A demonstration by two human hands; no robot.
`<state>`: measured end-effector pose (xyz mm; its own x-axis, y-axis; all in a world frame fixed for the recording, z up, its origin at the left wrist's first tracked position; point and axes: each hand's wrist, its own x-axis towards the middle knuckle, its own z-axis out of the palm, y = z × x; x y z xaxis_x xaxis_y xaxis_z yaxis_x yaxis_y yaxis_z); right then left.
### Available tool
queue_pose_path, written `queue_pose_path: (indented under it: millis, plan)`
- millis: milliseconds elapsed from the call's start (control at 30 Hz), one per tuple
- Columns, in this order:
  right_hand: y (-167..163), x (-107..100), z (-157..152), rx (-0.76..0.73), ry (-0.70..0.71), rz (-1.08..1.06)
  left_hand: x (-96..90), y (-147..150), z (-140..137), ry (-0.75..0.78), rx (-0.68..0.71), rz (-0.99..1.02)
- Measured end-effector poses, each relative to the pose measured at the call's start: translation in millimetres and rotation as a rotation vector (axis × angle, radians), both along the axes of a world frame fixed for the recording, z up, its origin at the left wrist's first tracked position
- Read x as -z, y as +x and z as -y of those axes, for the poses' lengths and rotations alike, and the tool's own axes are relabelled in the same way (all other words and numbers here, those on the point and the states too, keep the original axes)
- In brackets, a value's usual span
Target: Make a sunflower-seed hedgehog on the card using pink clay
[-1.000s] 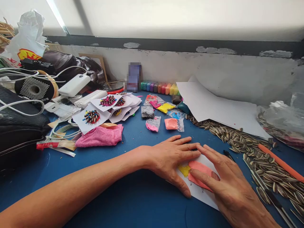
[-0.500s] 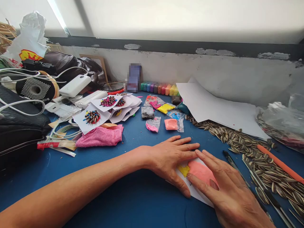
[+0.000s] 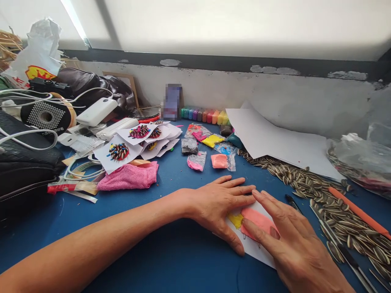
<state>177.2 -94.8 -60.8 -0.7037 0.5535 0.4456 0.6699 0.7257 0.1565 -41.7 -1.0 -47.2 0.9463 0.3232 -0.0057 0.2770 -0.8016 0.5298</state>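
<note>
My left hand (image 3: 224, 207) lies flat with its fingers spread, over the left edge of a white paper sheet (image 3: 256, 249) on the blue table. On that paper is a flattened patch of salmon-pink clay (image 3: 259, 223), with a smaller yellow clay patch (image 3: 236, 220) at its left end. Short drawn lines show below the pink clay. My right hand (image 3: 288, 232) rests over the right part of the sheet, fingers stretched out, thumb at the clay's left side and a fingertip pressing its right end. Part of the paper is hidden under both hands.
Sunflower seeds (image 3: 345, 211), an orange stick (image 3: 359, 213) and pens lie at the right. Clay packets (image 3: 220, 160) sit beyond the hands. At the left are a pink cloth (image 3: 130, 176), seed-decorated papers (image 3: 119, 151) and a power bank (image 3: 96, 110). Blank paper (image 3: 275, 138) leans at the back.
My right hand has shifted slightly to the right, uncovering more drawn lines below the pink clay. My left hand stays in place.
</note>
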Motion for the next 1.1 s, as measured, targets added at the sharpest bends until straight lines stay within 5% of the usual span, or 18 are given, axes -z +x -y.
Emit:
queue_pose_path:
  millis: [700,1100]
  plan:
    - [5.2,5.1,-0.3,0.114,0.014,0.023,-5.7,-1.3,1.7,-0.043,-0.014,-0.029]
    - [1.9,2.7,10.1,0.023,0.020,-0.034,-5.9,-0.1,2.5,-0.041,-0.019,-0.028]
